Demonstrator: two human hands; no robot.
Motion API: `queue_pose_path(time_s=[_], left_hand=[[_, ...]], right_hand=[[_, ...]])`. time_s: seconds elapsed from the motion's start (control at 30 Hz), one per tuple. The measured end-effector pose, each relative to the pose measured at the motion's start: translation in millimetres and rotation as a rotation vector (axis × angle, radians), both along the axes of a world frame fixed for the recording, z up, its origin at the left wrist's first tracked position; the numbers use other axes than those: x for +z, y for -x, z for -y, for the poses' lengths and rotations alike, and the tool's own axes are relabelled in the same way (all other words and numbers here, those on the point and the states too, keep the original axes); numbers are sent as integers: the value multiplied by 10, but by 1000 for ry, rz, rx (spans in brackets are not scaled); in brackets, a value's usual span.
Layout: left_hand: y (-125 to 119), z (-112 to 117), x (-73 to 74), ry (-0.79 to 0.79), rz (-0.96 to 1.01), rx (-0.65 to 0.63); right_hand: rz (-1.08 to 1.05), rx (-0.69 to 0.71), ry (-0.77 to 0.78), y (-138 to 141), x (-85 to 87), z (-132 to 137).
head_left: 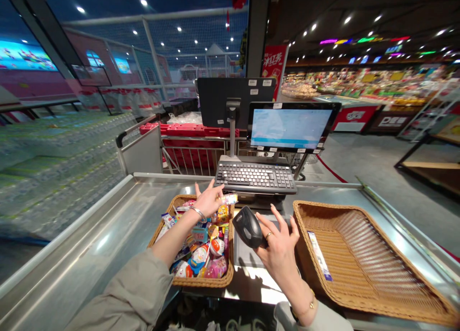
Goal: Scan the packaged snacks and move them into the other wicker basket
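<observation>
My left hand reaches over the far side of a wicker basket full of mixed sweets and wrapped toys. Between its thumb and fingertips it pinches a small pale packet with coloured print. My right hand holds a black barcode scanner, with its head turned left towards the packet; several fingers are raised off it, and its handle is mostly hidden. To the right stands a second, larger wicker basket. A slim white and purple wrapped stick lies in it along the left side.
A keyboard sits at the counter's far edge, below a lit touch screen and a second monitor's dark back. The metal counter has raised edges. Behind it are a trolley and stacked bottles.
</observation>
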State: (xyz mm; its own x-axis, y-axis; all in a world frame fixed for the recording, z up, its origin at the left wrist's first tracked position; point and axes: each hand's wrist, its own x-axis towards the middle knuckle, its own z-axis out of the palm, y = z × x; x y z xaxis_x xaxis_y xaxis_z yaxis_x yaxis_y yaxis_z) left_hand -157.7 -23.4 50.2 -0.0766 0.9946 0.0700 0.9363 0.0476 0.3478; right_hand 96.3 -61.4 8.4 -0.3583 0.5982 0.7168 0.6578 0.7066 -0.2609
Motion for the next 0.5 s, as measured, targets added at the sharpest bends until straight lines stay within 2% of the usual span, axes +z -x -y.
queue_pose_path(time_s=[0.2,0.5], left_hand=[[-35,2,36,10,26,10],[-96,12,111,46,51,19]], right_hand=[[17,-5,15,-14,-1,0],[-85,-57,-11,-40,-5,-16]])
